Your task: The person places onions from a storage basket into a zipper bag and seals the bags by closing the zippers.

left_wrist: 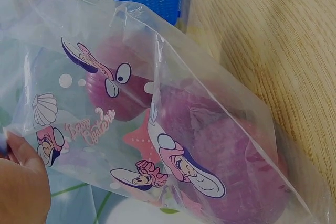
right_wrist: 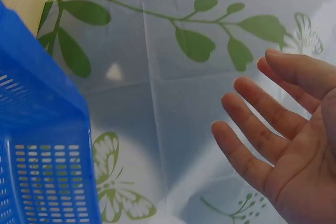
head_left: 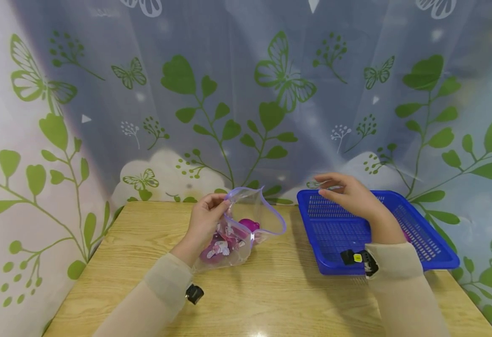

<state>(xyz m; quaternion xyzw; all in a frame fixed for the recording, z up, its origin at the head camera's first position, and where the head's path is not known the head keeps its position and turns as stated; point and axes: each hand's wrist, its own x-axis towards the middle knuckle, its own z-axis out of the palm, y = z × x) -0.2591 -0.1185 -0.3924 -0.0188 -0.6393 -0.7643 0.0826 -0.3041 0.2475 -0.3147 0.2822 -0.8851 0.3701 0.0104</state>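
My left hand pinches the lavender-edged rim of a clear plastic bag between thumb and fingers. The bag's mouth gapes; cartoon shells and a starfish are printed on its side. Inside lie round purple, ribbed things, seen through the plastic in the left wrist view; one magenta one shows near the mouth. Over the left part of a blue plastic basket, my right hand is raised, holding nothing. Its fingers are spread and lightly bent in the right wrist view.
A bit of something magenta shows in the basket, mostly hidden behind my right wrist. The wooden table meets a leaf-and-butterfly patterned curtain at the back, close behind bag and basket.
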